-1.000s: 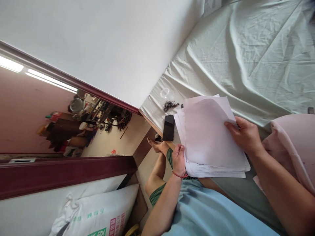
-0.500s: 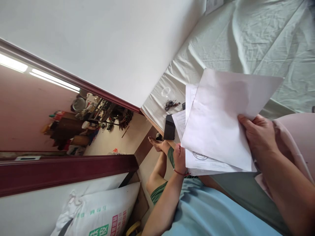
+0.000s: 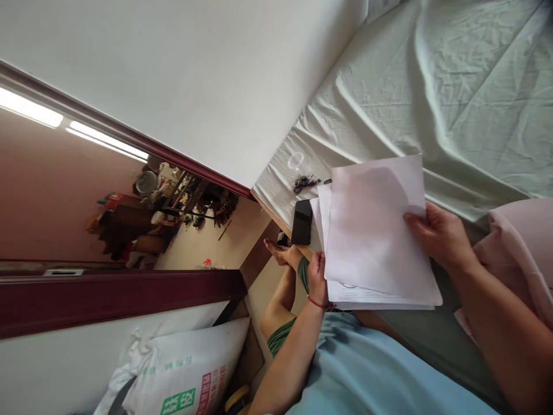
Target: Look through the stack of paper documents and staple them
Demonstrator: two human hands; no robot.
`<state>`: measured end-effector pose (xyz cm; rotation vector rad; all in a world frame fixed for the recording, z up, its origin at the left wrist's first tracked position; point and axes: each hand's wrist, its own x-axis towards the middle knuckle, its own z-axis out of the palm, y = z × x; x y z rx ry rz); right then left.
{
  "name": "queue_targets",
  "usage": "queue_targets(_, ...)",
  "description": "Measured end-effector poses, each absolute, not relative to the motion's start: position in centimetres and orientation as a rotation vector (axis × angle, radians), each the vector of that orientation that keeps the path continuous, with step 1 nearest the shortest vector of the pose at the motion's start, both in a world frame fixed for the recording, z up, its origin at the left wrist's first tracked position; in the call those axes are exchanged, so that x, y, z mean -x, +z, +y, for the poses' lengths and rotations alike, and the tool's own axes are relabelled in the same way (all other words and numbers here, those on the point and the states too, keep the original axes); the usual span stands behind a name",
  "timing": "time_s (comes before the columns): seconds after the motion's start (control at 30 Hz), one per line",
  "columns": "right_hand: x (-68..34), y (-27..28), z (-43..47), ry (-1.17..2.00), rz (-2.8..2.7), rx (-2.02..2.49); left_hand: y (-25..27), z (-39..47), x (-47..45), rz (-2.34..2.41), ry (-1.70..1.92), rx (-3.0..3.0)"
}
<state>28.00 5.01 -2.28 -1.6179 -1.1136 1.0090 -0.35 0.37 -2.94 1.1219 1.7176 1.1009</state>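
Over my lap a stack of paper sheets (image 3: 380, 301) lies between my two hands. A blank-backed sheet (image 3: 374, 225) covers most of it, and part of a round stamp shows on a sheet beneath. At the stack's left edge my left hand (image 3: 317, 276) is closed, thumb on top and fingers hidden under the paper. My right hand (image 3: 440, 235) pinches the right side, its thumb over the top sheet. How many sheets it grips is hidden. Just left of the papers is a black phone (image 3: 301, 222).
Keys (image 3: 305, 183) and a clear round lid (image 3: 296, 161) lie on the pale green sheet (image 3: 475, 115) near the white wall. Folded pink cloth (image 3: 525, 248) is at the right. A printed white sack (image 3: 181, 363) stands lower left, below a dark red door frame (image 3: 121, 300).
The top sheet has swung from a slant to nearly square over the stack, its far right corner drawn inward. My right hand moved slightly left, and the lower sheets are more covered.
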Motion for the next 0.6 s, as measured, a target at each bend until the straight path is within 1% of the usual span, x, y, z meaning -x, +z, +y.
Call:
queue_targets(0.1,-28.1,-2.58,5.2,0.921,-1.236,1.696,-3.24,0.43,0.61,1.728,1.032,-1.234)
queue_targets(0.37,-27.89,-2.4,5.13,1.027,-1.323,1.652,-3.47,0.49,0.4,1.654,1.078,-0.994)
queue_targets(0.6,-27.76,-2.13,4.97,0.973,-1.281,1.643,-3.82,0.28,0.29,1.639,1.111,-0.941)
